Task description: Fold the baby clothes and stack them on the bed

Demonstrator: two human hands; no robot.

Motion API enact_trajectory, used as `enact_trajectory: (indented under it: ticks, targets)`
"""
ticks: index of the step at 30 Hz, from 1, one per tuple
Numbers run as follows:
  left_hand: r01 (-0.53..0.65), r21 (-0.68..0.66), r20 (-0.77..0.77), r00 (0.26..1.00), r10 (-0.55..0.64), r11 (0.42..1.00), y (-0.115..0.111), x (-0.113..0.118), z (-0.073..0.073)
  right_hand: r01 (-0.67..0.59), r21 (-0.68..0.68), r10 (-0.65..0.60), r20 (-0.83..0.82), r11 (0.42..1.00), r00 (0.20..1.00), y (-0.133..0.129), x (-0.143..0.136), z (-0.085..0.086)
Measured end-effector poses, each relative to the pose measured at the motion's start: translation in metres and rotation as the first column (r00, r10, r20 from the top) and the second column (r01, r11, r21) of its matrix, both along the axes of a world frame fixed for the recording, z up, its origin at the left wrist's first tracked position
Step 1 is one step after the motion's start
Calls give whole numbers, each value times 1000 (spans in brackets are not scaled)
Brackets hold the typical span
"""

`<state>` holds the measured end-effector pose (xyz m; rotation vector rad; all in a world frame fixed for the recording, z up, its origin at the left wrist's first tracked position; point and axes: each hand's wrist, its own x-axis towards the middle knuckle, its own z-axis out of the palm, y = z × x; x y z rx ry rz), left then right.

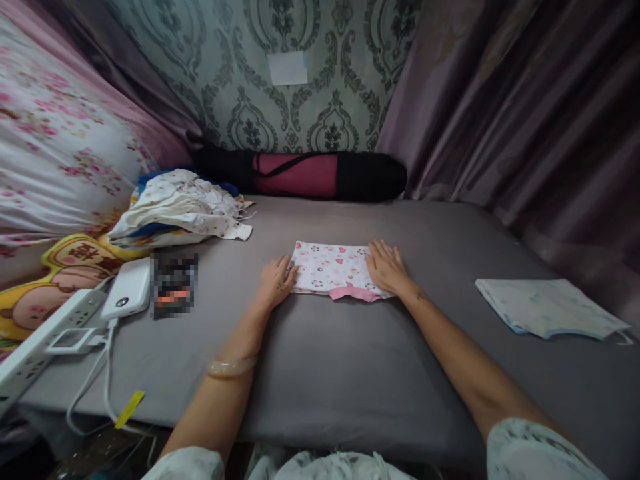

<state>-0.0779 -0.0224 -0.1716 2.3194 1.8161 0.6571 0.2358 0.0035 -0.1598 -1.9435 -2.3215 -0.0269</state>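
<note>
A folded child's garment, white with pink and dark flower and heart prints, lies flat on the grey sheet. Its pink neckband curves along the near edge. At the left edge of the garment rests my left hand, open, with the thumb and a fingertip touching the cloth's border. My right hand lies flat on the right end, fingers spread and pointing away from me, also open. Part of the right end is hidden under that hand.
On the right lies a folded pale garment with blue trim. A heap of clothes sits at back left. Nearer are a white power bank, a power strip and cables. A black and maroon bag lines the wall.
</note>
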Motion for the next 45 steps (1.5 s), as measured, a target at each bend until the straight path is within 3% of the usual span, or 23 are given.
enact_trajectory:
  ticks: [5,9,17,23,31,37,45]
  targets:
    - [-46,-24,-3,999,46,999,-2,-2,-1,13,-35,-13,9,999,1000,4,-8,-11]
    - [-80,-26,-2,997,80,996,-1,-2,-2,17,-34,-16,11,999,1000,2,-10,-6]
    - [-89,-43,1,996,90,995,-1,-3,-2,-92,-55,87,-78,994,993,-13,-68,2]
    - [-114,-69,2,993,115,991,-1,-2,-1,-85,-86,80,-63,993,995,-13,-74,0]
    - [-118,11,14,993,118,993,0,-3,-9,-186,-41,181,-106,982,978,-15,-114,4]
    - [-117,91,98,989,108,989,1,-3,-16,-187,-99,173,-132,977,976,-13,-121,3]
    - [-94,131,152,986,74,987,-1,-3,-14,-238,-76,220,-200,968,955,-2,-162,4]
